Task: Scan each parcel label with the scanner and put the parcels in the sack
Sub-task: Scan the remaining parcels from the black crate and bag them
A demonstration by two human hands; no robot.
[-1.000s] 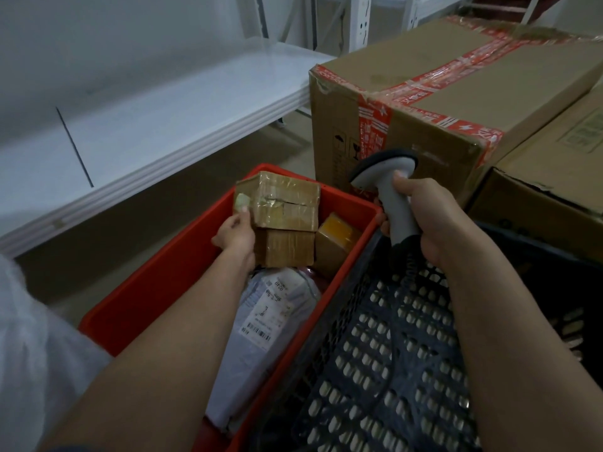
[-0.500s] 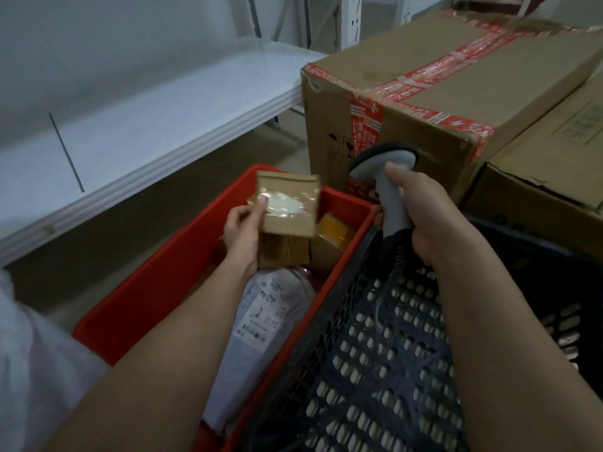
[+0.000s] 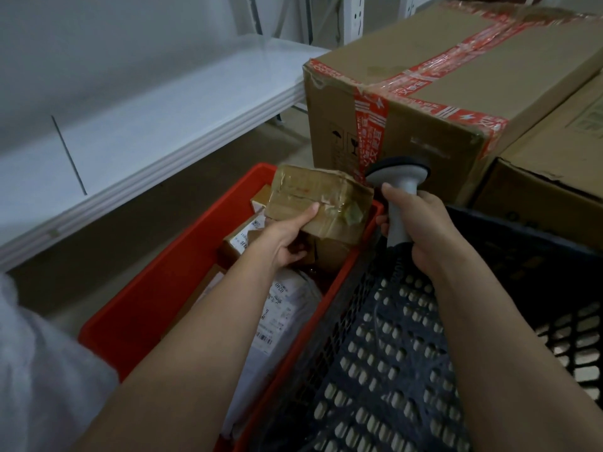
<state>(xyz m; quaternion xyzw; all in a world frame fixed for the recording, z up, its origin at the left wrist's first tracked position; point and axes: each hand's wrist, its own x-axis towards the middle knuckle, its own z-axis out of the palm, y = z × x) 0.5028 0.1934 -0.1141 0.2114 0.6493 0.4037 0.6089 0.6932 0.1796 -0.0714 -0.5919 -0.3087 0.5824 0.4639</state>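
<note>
Fingers on both hands are busy over the red crate (image 3: 153, 308): left hand (image 3: 280, 238) grips a taped brown parcel (image 3: 318, 203) just above the far rim, right hand (image 3: 421, 230) wraps the scanner (image 3: 399, 184) handle, head beside the parcel's edge.

The scanner (image 3: 398, 197) handle is largely covered by the right hand (image 3: 421, 230). Label print on the grey mailer (image 3: 287, 308) is too small to be read. The large carton (image 3: 456, 93) is cut off at the top edge.

Parcel storeroom: taped cartons (image 3: 456, 93), metal shelving (image 3: 146, 125), plastic crates (image 3: 146, 314).
</note>
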